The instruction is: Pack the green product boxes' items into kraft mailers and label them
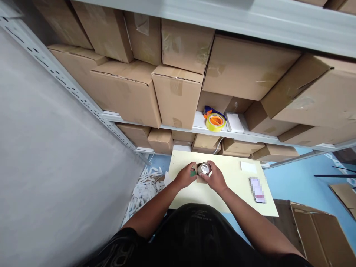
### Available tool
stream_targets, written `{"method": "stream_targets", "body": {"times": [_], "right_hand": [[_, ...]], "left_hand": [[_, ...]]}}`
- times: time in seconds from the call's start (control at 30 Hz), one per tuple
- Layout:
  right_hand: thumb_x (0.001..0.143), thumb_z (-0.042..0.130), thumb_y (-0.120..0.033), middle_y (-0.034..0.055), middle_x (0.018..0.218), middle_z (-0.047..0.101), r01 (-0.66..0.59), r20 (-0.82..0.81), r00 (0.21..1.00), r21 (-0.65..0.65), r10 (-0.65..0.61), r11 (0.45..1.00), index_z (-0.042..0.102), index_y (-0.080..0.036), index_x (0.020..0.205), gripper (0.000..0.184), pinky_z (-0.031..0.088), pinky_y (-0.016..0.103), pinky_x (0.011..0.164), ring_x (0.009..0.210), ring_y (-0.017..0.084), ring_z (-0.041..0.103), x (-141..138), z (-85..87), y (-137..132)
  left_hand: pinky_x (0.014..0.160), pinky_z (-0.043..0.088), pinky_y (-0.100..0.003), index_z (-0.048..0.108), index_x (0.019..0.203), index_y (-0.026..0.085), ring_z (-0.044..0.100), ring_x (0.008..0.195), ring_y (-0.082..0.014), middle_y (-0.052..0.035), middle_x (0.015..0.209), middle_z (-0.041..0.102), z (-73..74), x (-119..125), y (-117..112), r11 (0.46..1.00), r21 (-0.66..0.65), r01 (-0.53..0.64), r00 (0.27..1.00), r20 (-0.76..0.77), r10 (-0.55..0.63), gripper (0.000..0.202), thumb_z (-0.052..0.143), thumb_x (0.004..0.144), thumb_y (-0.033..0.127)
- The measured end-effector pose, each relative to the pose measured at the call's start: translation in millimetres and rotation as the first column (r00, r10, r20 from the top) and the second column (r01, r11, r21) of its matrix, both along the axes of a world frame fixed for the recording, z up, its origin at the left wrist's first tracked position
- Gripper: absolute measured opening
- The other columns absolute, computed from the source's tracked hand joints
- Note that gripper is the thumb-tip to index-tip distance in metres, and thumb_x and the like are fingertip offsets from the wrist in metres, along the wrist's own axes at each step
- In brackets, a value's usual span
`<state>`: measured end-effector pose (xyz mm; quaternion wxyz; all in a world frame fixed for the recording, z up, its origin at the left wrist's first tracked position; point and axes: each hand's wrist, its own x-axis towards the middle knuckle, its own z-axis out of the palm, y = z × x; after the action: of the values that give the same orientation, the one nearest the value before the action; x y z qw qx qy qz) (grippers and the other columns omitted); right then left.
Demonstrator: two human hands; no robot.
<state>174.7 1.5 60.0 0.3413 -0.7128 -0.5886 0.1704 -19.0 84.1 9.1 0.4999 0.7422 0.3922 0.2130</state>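
Observation:
My right hand (pixel 217 178) is closed around a round object with a shiny, silvery top (pixel 205 168), perhaps a jar or a cup; its exact kind is too small to tell. Beside it, my left hand (pixel 185 176) grips a small brown cardboard box (pixel 200 180), with a green patch showing near the fingers. The round object is at the box's opening, but how far inside it sits is hidden. Both hands are held close together over the pale yellow table (pixel 230 196).
A phone (pixel 257 190) and a white card or pad (pixel 248 167) lie on the table's right side. Cardboard boxes (pixel 178 96) fill the shelves ahead, with a yellow tape roll (pixel 216 122) on one shelf. White scraps (pixel 144 189) cover the floor at left; an open carton (pixel 319 230) stands at right.

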Motion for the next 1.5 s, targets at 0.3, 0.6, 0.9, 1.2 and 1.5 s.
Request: {"method": "stream_targets", "body": {"times": [0.3, 0.6, 0.9, 1.2, 1.5], "right_hand": [[0.092, 0.065, -0.048, 0.0150, 0.110, 0.065, -0.088, 0.386, 0.918, -0.032, 0.094, 0.996, 0.061, -0.017, 0.124, 0.044, 0.046, 0.048, 0.090, 0.102, 0.034, 0.055, -0.7, -17.8, 13.7], [0.094, 0.063, -0.045, 0.0163, 0.144, 0.053, -0.219, 0.329, 0.914, -0.093, 0.238, 0.971, 0.059, -0.023, 0.134, 0.045, 0.046, 0.055, 0.101, 0.126, 0.037, 0.050, 5.9, -25.6, -1.5], [0.091, 0.057, -0.027, 0.0150, 0.147, 0.049, -0.100, -0.068, 0.993, -0.010, 0.099, 0.995, 0.045, -0.025, 0.146, 0.056, 0.052, 0.054, 0.107, 0.133, 0.030, 0.054, 27.7, -43.2, -24.1], [0.078, 0.062, -0.010, 0.0166, 0.161, 0.037, -0.401, 0.176, 0.893, -0.110, 0.415, 0.909, 0.049, -0.022, 0.148, 0.073, 0.046, 0.055, 0.114, 0.143, 0.034, 0.045, 22.0, -48.1, -22.6], [0.094, 0.055, -0.035, 0.0106, 0.133, 0.060, -0.176, -0.160, 0.973, -0.050, 0.166, 0.983, 0.056, -0.025, 0.125, 0.032, 0.060, 0.042, 0.086, 0.091, 0.021, 0.069, 16.9, -40.4, -6.1]], "left_hand": [[0.096, 0.057, -0.040, 0.046, 0.143, 0.022, 0.065, 0.109, -0.0224, -0.0111, 0.139, 0.055, -1.0, 9.0, -5.9, 0.997, 0.032, -0.072, 0.997, 0.004, 0.072, 0.071, 0.072, 0.077, 0.019], [0.097, 0.056, -0.041, 0.040, 0.150, 0.024, 0.061, 0.105, -0.0200, -0.0080, 0.127, 0.056, 9.2, 14.2, -19.1, 0.989, 0.120, -0.091, 0.995, 0.047, 0.086, 0.078, 0.069, 0.078, 0.013], [0.113, 0.047, -0.047, 0.065, 0.120, 0.022, 0.054, 0.127, -0.0265, -0.0093, 0.129, 0.055, 11.8, 11.2, -23.8, 0.937, 0.345, 0.046, 0.999, -0.030, -0.038, 0.046, 0.062, 0.077, 0.007], [0.090, 0.060, -0.038, 0.048, 0.145, 0.024, 0.065, 0.094, -0.0170, -0.0107, 0.144, 0.049, 18.3, 10.0, 3.1, 0.990, 0.140, 0.020, 0.998, -0.065, -0.011, 0.075, 0.065, 0.073, 0.011], [0.120, 0.042, -0.048, 0.056, 0.145, 0.022, 0.043, 0.147, -0.0274, -0.0105, 0.161, 0.042, 16.5, -8.1, -3.0, 0.970, 0.165, 0.180, 0.983, 0.006, -0.184, 0.053, 0.051, 0.093, 0.018]]}}
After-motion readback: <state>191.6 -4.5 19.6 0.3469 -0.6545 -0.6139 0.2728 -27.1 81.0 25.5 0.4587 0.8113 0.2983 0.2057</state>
